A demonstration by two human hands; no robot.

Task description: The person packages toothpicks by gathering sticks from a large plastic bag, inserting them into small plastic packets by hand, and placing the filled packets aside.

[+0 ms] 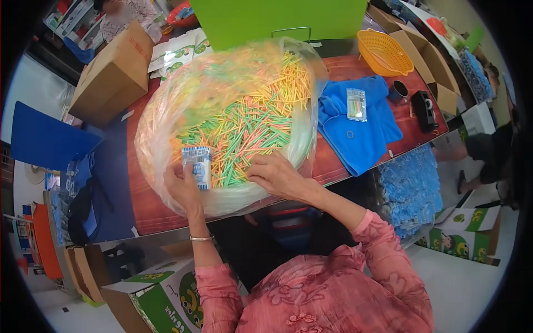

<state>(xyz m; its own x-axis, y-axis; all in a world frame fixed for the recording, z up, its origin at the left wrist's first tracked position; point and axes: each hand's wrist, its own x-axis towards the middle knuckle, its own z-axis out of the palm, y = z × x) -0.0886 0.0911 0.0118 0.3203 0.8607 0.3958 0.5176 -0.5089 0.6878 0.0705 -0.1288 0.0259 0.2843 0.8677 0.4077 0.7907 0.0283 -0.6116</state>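
A large clear plastic bag (pixel 151 133) stands open on the table, full of thin sticks (pixel 252 125) in green, yellow, orange and pink. My left hand (pixel 184 187) grips a small clear packet (pixel 200 165) with blue printing at the bag's near left side. My right hand (pixel 277 175) is at the near edge of the sticks, its fingertips bent together against them. Whatever those fingers pinch is hidden. To the right, a similar small packet (pixel 356 104) with coloured sticks inside lies on a folded blue cloth (pixel 355 136).
The reddish table (pixel 161 219) carries a cardboard box (pixel 114 75) on the left. A yellow basket (pixel 383 53), a dark cup (pixel 397 92) and a black tape dispenser (pixel 425 111) are at the right. Many blue packets (pixel 408 188) fill a container below. Another person (pixel 125 16) is at the far left.
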